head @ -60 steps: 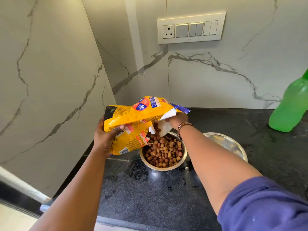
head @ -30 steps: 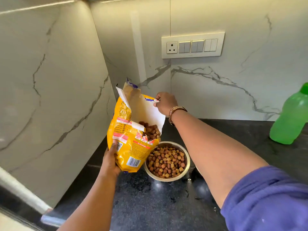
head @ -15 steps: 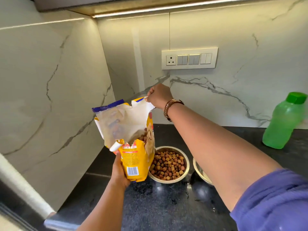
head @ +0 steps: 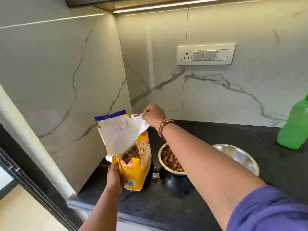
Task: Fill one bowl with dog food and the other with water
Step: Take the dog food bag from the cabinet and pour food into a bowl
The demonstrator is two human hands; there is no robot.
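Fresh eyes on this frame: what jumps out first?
The yellow dog food bag stands upright at the counter's left, torn open with kibble showing inside; the left hand grips its lower side and the right hand pinches the top flap. Just right of it, a steel bowl holds kibble, partly hidden by the right forearm, with a second steel bowl beside it, its visible part empty. A green bottle stands at the far right.

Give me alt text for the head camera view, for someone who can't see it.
Two hands hold an open yellow dog food bag upright on a black stone counter, beside a steel bowl of brown kibble, an empty steel bowl and a green plastic bottle.
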